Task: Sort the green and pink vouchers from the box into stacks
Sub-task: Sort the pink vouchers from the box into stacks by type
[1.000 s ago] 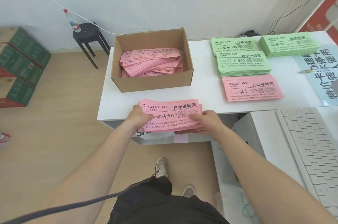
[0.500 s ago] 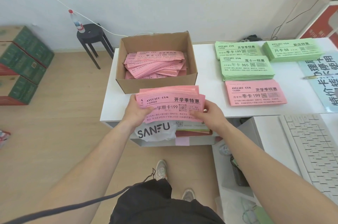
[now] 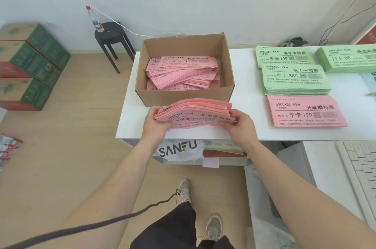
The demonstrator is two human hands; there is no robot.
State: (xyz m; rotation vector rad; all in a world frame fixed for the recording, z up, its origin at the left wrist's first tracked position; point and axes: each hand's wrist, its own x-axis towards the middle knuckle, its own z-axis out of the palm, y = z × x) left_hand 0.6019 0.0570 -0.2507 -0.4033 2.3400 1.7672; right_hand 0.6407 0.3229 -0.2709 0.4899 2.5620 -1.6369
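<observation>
The bundle of pink vouchers (image 3: 195,115) reads "AVOCADO GYM", "开学季特惠" and "学期卡199" on its top sheet. It is thick, its upper edges fan out and it bows a little in the middle. It sits just in front of the cardboard box (image 3: 183,99), over the front part of the white bench (image 3: 248,90). Whether its lower edge touches the bench cannot be told.

The left hand (image 3: 155,125) holds the left end with its fingers curled round it, and the right hand (image 3: 241,124) grips the right end the same way.

More pink vouchers (image 3: 183,73) lie loose in the box. To the right lie a pink stack (image 3: 305,113) marked "季卡 199" and three green stacks: "季卡 199" (image 3: 284,58), "年卡 365" with "双十一特惠" (image 3: 295,79), and "月卡 88" (image 3: 348,57). A white bag (image 3: 179,150) under the bench reads "SANFU".

A second ago the bundle lay flat at the bench's front edge. Half a second ago it stood lifted with its face to the camera. Now it leans back, closer to the box.
</observation>
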